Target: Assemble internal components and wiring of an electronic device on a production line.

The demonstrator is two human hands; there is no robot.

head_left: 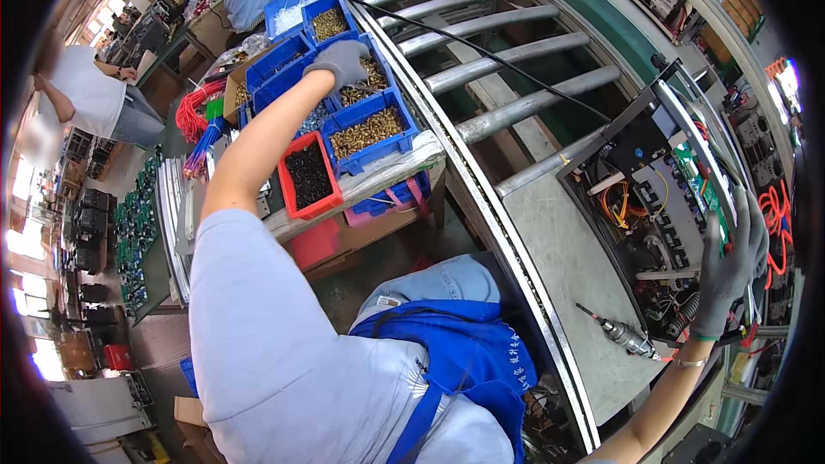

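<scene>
My left hand (342, 64), in a grey glove, reaches over a blue bin (397, 90) of brass-coloured fasteners (375, 76). Its fingertips point down and are partly hidden, so what they hold does not show. At the right, my right hand (730, 262), also gloved in grey, lies against the side edge of an open metal chassis (614, 180), fingers stretched out and thumb apart. Inside the chassis are wiring, a green circuit board (698, 179) and black parts. A silver power screwdriver (626, 337) with a long bit rests on the metal plate just below the chassis.
A red bin (333, 198) of small black parts adjoins the blue bins. Red cable bundles (191, 116) hang further left. Metal conveyor rollers (533, 56) run beyond the plate, crossed by a black cable (481, 53). Another person (94, 90) stands at the far left.
</scene>
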